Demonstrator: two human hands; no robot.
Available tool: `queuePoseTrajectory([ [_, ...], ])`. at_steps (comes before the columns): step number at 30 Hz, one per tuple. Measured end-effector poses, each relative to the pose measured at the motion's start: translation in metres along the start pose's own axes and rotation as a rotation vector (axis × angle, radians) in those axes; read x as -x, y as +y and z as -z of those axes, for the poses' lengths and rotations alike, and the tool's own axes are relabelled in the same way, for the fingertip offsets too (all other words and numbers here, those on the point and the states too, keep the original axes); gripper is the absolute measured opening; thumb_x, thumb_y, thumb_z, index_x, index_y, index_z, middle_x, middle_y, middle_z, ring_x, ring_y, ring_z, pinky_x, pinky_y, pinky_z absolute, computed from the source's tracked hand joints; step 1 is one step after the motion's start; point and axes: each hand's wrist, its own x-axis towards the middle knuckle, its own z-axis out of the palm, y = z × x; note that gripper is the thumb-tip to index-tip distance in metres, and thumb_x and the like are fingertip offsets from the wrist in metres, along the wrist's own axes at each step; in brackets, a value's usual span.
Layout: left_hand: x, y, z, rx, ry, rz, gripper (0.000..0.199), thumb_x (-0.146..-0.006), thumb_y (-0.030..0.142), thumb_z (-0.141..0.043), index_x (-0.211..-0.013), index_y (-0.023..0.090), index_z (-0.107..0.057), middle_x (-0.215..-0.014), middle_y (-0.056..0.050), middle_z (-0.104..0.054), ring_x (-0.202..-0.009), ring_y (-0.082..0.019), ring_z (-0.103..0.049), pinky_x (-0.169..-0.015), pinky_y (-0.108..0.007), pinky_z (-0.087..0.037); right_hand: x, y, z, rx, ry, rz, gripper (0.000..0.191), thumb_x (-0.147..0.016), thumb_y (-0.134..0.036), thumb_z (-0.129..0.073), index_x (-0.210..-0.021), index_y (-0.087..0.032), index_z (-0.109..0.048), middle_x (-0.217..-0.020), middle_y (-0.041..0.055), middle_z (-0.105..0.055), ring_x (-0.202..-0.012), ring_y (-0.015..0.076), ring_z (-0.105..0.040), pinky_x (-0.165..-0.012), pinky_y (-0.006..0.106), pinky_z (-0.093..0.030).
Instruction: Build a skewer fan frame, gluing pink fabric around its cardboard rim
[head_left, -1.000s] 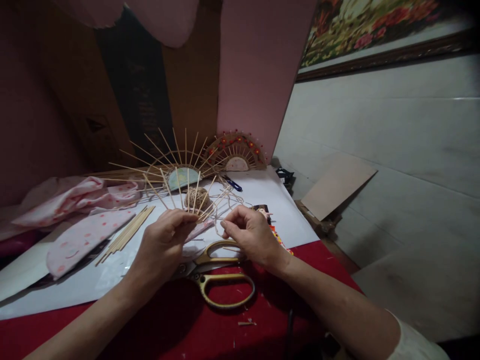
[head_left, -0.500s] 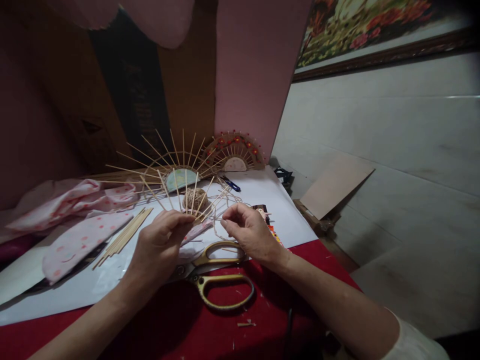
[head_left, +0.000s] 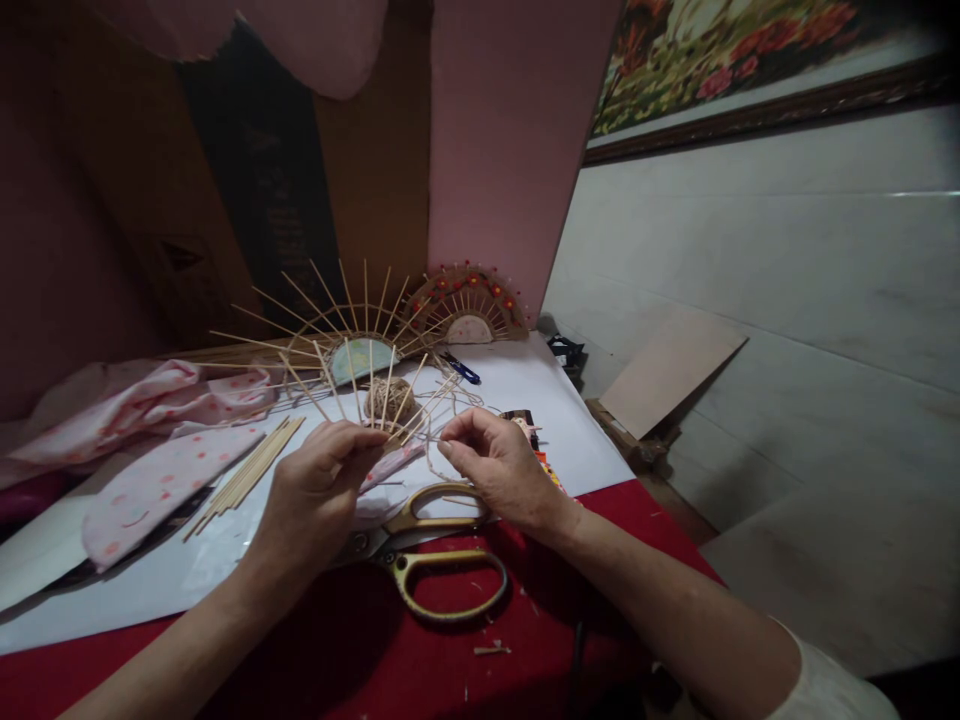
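Left grip (head_left: 319, 485) closed on fanned sticks (head_left: 373, 385) — right grip (head_left: 504, 468) pinched at twine (head_left: 428, 453).

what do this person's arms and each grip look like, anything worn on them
The left grip and right grip are bare, with nothing worn visible on fingers or wrists. The left arm shows no sleeve within the picture. The right arm is bare up to a loose, whitish sleeve at the lower right.
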Motion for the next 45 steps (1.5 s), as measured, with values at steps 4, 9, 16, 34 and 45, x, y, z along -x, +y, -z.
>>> queuePoseTrajectory([
  [4,0.0,0.0,0.0,-0.004,0.009,-0.006,0.01,-0.079,0.023,-0.056,-0.079,0.022,-0.066,-0.077,-0.002,-0.065,-0.071,-0.02,-0.06,-0.063,-0.032,-0.046,-0.001,0.002,0.001,0.019,0.01,0.008,0.002,-0.079,-0.019,-0.057,-0.08,-0.017,-0.058,-0.072,-0.0011,-0.056,-0.065,0.0112,-0.052,-0.06,0.025,-0.044],
  [9,0.0,0.0,0.0,0.004,-0.008,-0.02,0.009,-0.08,0.023,-0.057,-0.079,0.022,-0.065,-0.077,-0.001,-0.064,-0.071,-0.018,-0.059,-0.063,-0.03,-0.045,0.0,0.005,0.001,0.07,0.004,0.019,0.01,-0.081,-0.015,-0.053,-0.087,-0.017,-0.06,-0.08,0.0014,-0.061,-0.071,0.013,-0.057,-0.066,0.027,-0.047],
  [16,0.001,-0.003,-0.001,-0.03,-0.023,-0.031,0.01,-0.082,0.022,-0.055,-0.082,0.024,-0.064,-0.079,0.0,-0.063,-0.074,-0.017,-0.058,-0.066,-0.03,-0.044,0.001,0.001,0.001,0.178,0.026,0.062,0.013,-0.086,-0.018,-0.045,-0.092,-0.018,-0.057,-0.074,-0.0005,-0.055,-0.063,0.0111,-0.049,-0.058,0.025,-0.041],
  [34,0.001,-0.001,0.0,-0.042,0.003,-0.02,0.01,-0.08,0.025,-0.056,-0.079,0.024,-0.065,-0.076,0.0,-0.065,-0.071,-0.019,-0.06,-0.064,-0.03,-0.047,0.001,-0.004,0.001,0.146,-0.004,0.02,0.014,-0.083,-0.02,-0.051,-0.087,-0.017,-0.065,-0.068,-0.0014,-0.056,-0.058,0.0103,-0.046,-0.053,0.023,-0.037],
  [45,0.0,0.0,-0.001,-0.03,-0.013,-0.014,0.011,-0.081,0.025,-0.055,-0.078,0.023,-0.066,-0.075,-0.002,-0.065,-0.071,-0.02,-0.06,-0.062,-0.032,-0.046,0.001,0.001,-0.002,0.004,-0.023,-0.007,0.012,-0.079,-0.017,-0.058,-0.084,-0.018,-0.069,-0.074,0.0016,-0.066,-0.068,0.0132,-0.061,-0.063,0.028,-0.049],
])
